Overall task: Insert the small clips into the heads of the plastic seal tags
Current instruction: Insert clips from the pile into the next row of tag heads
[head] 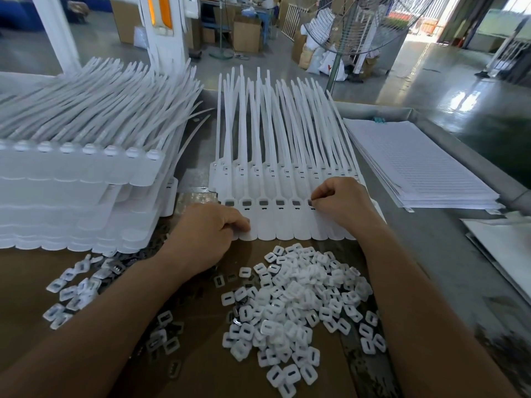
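Nearest, just below and between the two forearms, a heap of small white clips [298, 308] is lying on brown cardboard [201, 340] that is covering the desk [425, 239]; a looser scatter of clips [71, 288] is sitting out beyond the left forearm. Above the heap, the left hand [207, 234] is resting curled, fingers together, pressing down on the lower edge of a row of white plastic seal tags [284, 222]. The right hand [342, 201] is pinching, thumb and fingertips closed, at the head of a tag [311, 203] toward the right end of the row, apparently on a small clip, though it is too small to be sure. To the left of that hand, five heads [263, 202] are already showing dark inserts. The tags' long tails [273, 124] are fanning away beyond both hands. Left of the left hand, a tall stack of more tags [80, 182] is piling up. Right of the right hand, a pile of lined sheets [416, 165] is lying on the desk. Farther off, a standing fan [353, 27] and cardboard boxes [247, 33] are standing on the workshop floor.
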Demonstrator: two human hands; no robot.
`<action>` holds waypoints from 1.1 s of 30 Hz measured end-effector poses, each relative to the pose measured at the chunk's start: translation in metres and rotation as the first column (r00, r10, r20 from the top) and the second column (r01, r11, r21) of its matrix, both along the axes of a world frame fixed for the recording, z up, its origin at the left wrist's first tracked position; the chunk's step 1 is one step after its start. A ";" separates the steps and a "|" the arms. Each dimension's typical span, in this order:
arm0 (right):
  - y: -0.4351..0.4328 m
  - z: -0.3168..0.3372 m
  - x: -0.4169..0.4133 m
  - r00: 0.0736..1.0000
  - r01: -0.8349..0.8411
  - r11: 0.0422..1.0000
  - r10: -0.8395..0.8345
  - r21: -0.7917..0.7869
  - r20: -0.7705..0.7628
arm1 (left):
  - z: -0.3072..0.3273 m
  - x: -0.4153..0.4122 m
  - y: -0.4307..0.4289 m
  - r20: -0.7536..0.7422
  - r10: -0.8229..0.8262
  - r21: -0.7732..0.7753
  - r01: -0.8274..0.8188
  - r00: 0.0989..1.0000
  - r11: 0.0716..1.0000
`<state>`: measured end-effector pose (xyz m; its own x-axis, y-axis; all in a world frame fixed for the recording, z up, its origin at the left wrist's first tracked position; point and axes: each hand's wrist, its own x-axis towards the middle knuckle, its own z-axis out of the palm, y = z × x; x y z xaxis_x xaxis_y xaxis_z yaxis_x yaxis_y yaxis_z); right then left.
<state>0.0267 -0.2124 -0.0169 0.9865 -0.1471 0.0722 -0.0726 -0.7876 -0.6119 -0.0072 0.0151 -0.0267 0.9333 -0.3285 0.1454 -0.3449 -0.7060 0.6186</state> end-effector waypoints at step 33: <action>0.100 0.014 -0.056 0.509 -0.840 0.473 0.857 -0.268 -0.083 | 0.001 0.009 0.008 -0.147 -0.011 -0.384 -0.047 0.989 0.922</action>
<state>-0.0297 -0.1129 -0.0032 0.6117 0.7906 0.0270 0.7408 -0.5605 -0.3702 0.0020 0.0236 -0.0261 0.9587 -0.2572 0.1215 -0.2217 -0.4079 0.8857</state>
